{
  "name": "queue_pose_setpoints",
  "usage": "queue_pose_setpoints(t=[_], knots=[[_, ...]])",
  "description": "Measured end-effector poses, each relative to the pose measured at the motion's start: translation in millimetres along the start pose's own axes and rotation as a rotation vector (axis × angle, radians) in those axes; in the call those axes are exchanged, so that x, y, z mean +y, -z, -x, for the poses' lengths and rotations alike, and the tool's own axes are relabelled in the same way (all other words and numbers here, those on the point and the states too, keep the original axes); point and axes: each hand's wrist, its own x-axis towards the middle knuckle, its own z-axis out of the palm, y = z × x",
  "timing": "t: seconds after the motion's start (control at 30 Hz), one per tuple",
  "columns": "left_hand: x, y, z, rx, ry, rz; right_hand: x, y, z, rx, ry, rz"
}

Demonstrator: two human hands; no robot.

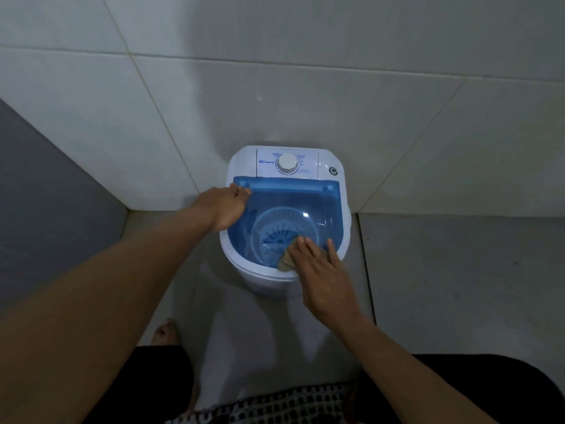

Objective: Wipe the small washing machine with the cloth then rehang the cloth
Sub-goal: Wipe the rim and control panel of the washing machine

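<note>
The small white washing machine [269, 283] stands on the floor against the tiled wall. It has a see-through blue lid [293, 200] and a white dial [287, 163] on its back panel. My left hand [224, 208] grips the machine's left edge beside the lid, with the thumb on the lid's back corner. My right hand [321, 270] lies flat on the lid's front right part, fingers spread. It presses a small beige cloth [286, 261] onto the lid. Most of the cloth is hidden under the palm.
Grey tiled walls meet in a corner [127, 209] just left of the machine. The floor is pale tile [443, 286]. My bare foot [165, 332] and dark shorts [165, 377] show at the bottom, close to the machine's front.
</note>
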Motion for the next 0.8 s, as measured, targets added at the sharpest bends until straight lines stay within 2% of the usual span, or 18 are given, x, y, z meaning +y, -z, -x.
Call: queue_pose_setpoints(t=[0.13,0.47,0.57,0.67,0.8], knots=[[1,6,-2,-0.006,0.020,0.058,-20,-4,-22,-0.016,0.044,0.030],[-10,19,-23,-0.075,0.062,0.157,-78,-16,-111,-0.114,-0.049,-0.090],[-9,22,-24,-0.066,0.059,0.154,-92,-16,-135,-0.142,0.027,-0.088],[-8,23,-24,-0.088,0.059,0.172,-100,-18,-149,-0.212,0.116,0.039],[-11,23,-23,-0.100,0.061,0.193,-101,-18,-146,-0.207,0.166,0.067]])
